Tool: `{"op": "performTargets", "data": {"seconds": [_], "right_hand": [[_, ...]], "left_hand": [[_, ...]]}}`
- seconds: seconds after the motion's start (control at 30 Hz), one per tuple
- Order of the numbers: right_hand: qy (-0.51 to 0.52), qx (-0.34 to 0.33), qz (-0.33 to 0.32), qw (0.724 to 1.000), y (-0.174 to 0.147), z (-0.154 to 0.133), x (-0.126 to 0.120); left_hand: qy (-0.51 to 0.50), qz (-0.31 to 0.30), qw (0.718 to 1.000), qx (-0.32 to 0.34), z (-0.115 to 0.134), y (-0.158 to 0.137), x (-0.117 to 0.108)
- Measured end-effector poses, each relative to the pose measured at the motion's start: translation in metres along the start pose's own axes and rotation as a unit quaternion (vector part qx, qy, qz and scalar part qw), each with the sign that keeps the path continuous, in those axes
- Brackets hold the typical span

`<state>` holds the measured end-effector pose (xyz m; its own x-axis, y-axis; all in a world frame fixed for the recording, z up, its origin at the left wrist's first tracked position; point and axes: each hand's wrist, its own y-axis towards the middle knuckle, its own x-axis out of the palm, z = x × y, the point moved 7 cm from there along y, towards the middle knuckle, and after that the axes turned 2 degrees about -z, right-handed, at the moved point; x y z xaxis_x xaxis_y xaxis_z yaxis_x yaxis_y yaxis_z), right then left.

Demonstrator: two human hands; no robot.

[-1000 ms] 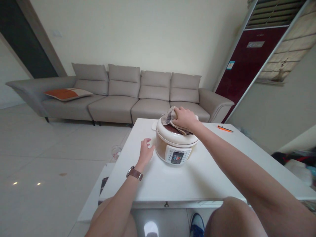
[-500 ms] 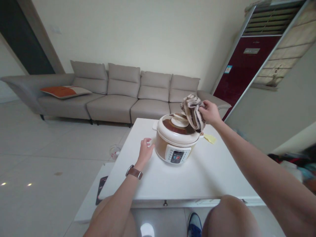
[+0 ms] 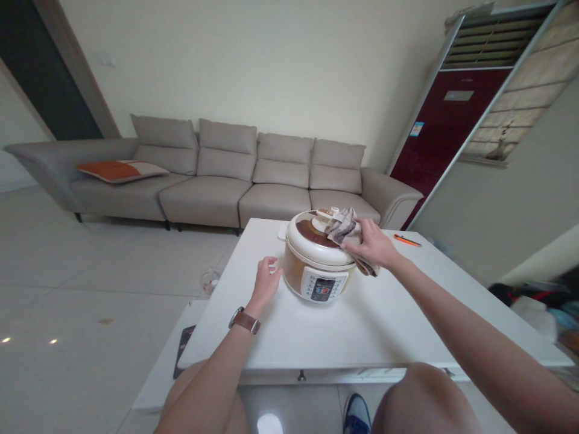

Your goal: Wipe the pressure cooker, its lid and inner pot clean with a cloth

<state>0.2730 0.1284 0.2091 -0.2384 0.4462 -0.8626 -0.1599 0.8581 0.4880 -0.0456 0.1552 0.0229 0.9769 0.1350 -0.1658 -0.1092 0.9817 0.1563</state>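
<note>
A white and beige electric pressure cooker [image 3: 296, 268] stands on the white table, its front panel facing me and its brown-topped lid [image 3: 312, 234] on. My right hand [image 3: 371, 241] grips a striped brown and cream cloth [image 3: 341, 229] and presses it against the right side of the lid, by the lid's handle. Part of the cloth hangs down the cooker's right side. My left hand [image 3: 266, 278], with a watch [image 3: 245, 320] on the wrist, is at the cooker's left side, fingers loosely curved and apart. Whether its fingertips touch the cooker I cannot tell.
The white table [image 3: 271, 343] has a drawer knob [image 3: 301, 375] on its front. A thin orange tool [image 3: 407, 240] lies at the far right of the tabletop. Behind stands a grey sofa [image 3: 203, 196] with an orange cushion [image 3: 120, 170]. A dark phone-like object [image 3: 184, 349] lies lower left.
My right hand has lowered the cloth from above the lid onto its right side. The cloth has spread out from a bunch. My left hand has stayed at the cooker's left.
</note>
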Motion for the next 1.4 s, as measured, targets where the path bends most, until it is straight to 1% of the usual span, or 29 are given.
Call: {"op": "performTargets", "data": {"seconds": [0.13,0.27,0.37,0.47,0.53,0.6,0.67,0.7,0.77,0.87,0.97,1.03,1.13,1.23,1.33,1.4], "right_hand": [[0.003,0.039,-0.001,0.999,0.010,0.006,0.004],[0.012,0.030,0.002,0.999,0.016,0.010,0.003],[0.059,0.011,0.020,0.998,0.006,0.010,0.000],[0.122,-0.004,0.035,0.992,-0.013,0.011,-0.002],[0.135,-0.022,0.043,0.990,-0.027,0.004,-0.004],[0.128,-0.073,0.045,0.988,-0.038,-0.017,-0.005],[0.101,-0.131,0.034,0.986,-0.042,-0.051,-0.004],[0.073,-0.142,0.020,0.987,-0.039,-0.068,-0.002],[0.013,-0.122,0.008,0.992,-0.023,-0.100,0.003],[-0.063,-0.071,-0.050,0.994,0.017,-0.141,0.015],[-0.095,-0.045,-0.098,0.990,0.051,-0.167,0.027],[-0.098,-0.048,-0.112,0.988,0.061,-0.174,0.031],[-0.079,-0.072,-0.092,0.990,0.050,-0.170,0.026],[-0.040,-0.125,-0.061,0.990,0.020,-0.151,0.015],[0.009,-0.142,-0.014,0.990,-0.005,-0.108,0.006],[0.044,-0.117,0.026,0.992,-0.014,-0.069,0.003]], "left_hand": [[-0.001,0.009,1.000,0.005,0.000,0.001,-0.008],[-0.012,0.013,1.000,0.014,0.007,0.004,-0.010],[-0.018,0.005,1.000,0.022,0.014,0.007,-0.009],[-0.010,0.003,1.000,0.026,0.017,0.011,-0.008],[-0.001,0.004,1.000,0.030,0.016,0.016,-0.008],[0.006,0.003,1.000,0.030,0.012,0.020,-0.008],[0.009,0.002,1.000,0.023,0.007,0.024,-0.008],[0.009,0.002,1.000,0.019,0.004,0.025,-0.008],[0.009,0.001,1.000,0.011,-0.001,0.025,-0.008],[0.013,-0.001,1.000,0.000,-0.006,0.024,-0.008],[0.019,-0.001,1.000,-0.009,-0.010,0.022,-0.010],[0.021,0.001,1.000,-0.013,-0.011,0.022,-0.012],[0.020,0.001,1.000,-0.013,-0.012,0.023,-0.013],[0.014,-0.004,1.000,-0.009,-0.009,0.022,-0.012],[0.007,-0.010,1.000,-0.004,-0.007,0.021,-0.011],[0.003,-0.014,1.000,-0.002,-0.005,0.019,-0.010]]}}
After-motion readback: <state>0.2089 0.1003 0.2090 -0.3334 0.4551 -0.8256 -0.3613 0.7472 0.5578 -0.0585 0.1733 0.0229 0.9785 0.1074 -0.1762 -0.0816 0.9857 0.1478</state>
